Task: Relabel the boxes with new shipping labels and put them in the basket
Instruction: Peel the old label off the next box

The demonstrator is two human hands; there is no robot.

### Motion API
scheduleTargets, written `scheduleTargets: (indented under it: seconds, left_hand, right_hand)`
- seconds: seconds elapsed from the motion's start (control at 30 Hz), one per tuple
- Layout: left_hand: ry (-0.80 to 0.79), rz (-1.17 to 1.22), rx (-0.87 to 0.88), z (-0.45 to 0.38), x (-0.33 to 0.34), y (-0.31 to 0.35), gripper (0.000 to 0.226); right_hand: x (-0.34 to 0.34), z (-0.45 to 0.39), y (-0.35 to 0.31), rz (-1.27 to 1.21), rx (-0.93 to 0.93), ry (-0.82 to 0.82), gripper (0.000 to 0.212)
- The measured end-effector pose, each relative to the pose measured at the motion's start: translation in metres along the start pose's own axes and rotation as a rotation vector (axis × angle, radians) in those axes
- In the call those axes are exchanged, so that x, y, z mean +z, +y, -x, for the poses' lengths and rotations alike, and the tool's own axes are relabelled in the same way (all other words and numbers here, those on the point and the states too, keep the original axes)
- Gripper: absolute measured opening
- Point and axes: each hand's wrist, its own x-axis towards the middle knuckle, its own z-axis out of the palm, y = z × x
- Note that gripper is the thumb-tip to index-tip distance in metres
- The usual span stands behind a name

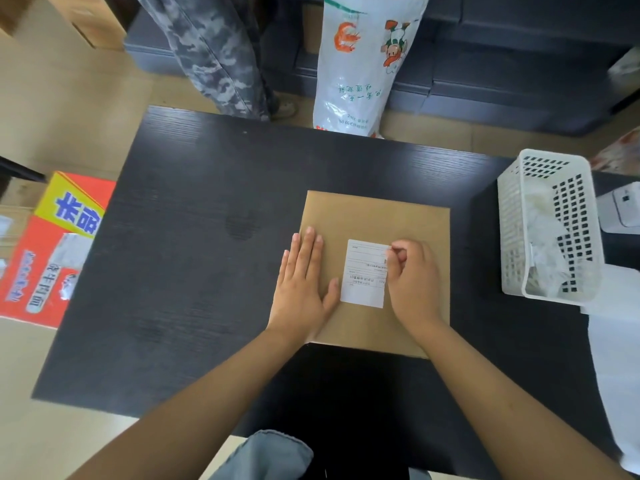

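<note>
A flat brown cardboard box [374, 216] lies on the black table [207, 237], right of centre. A white shipping label [363, 275] is stuck on its top. My left hand [301, 285] lies flat with straight fingers on the box's left edge, pressing it down. My right hand [412, 278] is curled at the label's upper right corner, with thumb and fingertips pinching at that corner. A white perforated plastic basket [509, 220] stands at the table's right side and holds crumpled white paper.
A white device [623, 209] and white sheets [613, 341] sit at the far right. A red and yellow carton [45, 258] stands on the floor to the left. Beyond the table are a person's camouflage trouser legs [214, 57] and a printed white sack [360, 64].
</note>
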Motion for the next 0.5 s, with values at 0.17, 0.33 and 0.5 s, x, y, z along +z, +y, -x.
scheduleTargets:
  seconds: [0.17, 0.33, 0.5]
  left_hand:
    - [0.009, 0.004, 0.000, 0.0002, -0.0003, 0.0002, 0.074]
    - [0.026, 0.022, 0.004, 0.0003, 0.0014, 0.0004, 0.074]
    - [0.039, 0.020, -0.011, 0.0008, 0.0009, 0.0018, 0.074]
  right_hand:
    - [-0.0018, -0.0009, -0.0018, -0.019, 0.010, -0.018, 0.011]
    - [-0.0030, -0.0071, -0.0018, 0.061, 0.012, -0.064, 0.009]
    - [-0.0009, -0.0041, 0.0009, 0.020, 0.023, -0.012, 0.008]
